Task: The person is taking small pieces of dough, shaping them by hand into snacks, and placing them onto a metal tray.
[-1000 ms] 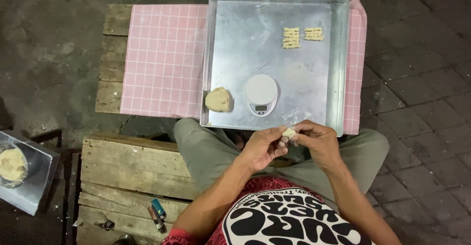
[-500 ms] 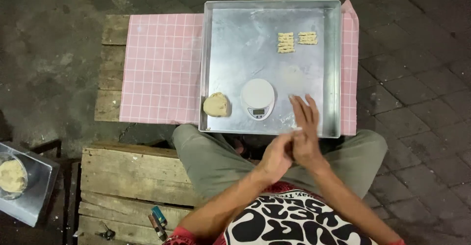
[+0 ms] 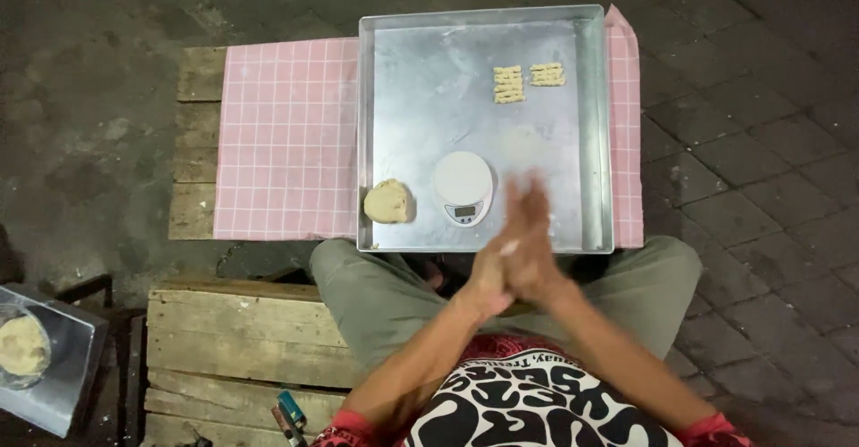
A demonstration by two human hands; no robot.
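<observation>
1. the left hand point(image 3: 490, 272) and the right hand point(image 3: 534, 241) were pressed palm to palm over the near edge of the metal tray point(image 3: 591, 125), fingers extended and blurred.
2. a small pale bit of dough point(image 3: 509, 248) showed between the palms; the grip of both hands was flat and closed on it, which suits rolling a piece between the palms.
3. the white round scale point(image 3: 463, 186) stood on the tray just beside the hands, within easy reach.
4. the dough lump point(image 3: 388, 202) lay in the near left corner of the tray, touching or nearly touching the rim.
5. two ridged shaped pieces point(image 3: 527, 81) lay side by side near the far right corner, well apart from the hands.
6. most of the tray floor was bare, leaving room between the scale and the shaped pieces.
7. the tray rested on a pink checked cloth point(image 3: 286, 134) over a wooden pallet tabletop point(image 3: 197, 134).
</observation>
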